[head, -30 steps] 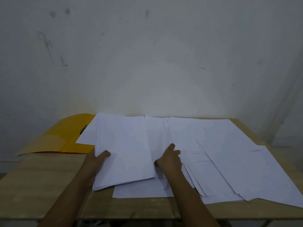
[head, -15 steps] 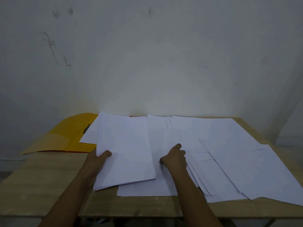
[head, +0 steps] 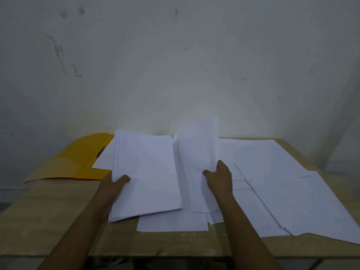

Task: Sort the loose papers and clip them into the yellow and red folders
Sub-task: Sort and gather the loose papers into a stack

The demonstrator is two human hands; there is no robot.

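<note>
**Gathering sheets, folders still waiting**

The right hand (head: pixel 219 177) pinches a lifted sheet (head: pixel 198 162) by its near edge, raising it off the loose papers (head: pixel 272 182). Left of it, the left hand (head: pixel 115 185) has its grip closed on a gathered stack (head: pixel 146 176), thumb on top. This looks like the sorting step; next the lifted sheet probably joins the stack, edges squared. Beyond the stack's left corner lies the yellow folder (head: pixel 78 160), a thin red edge beneath it, perhaps the red folder. Everything rests on a pale wooden table (head: pixel 48 221) against a scuffed grey wall (head: pixel 175 65).
</note>
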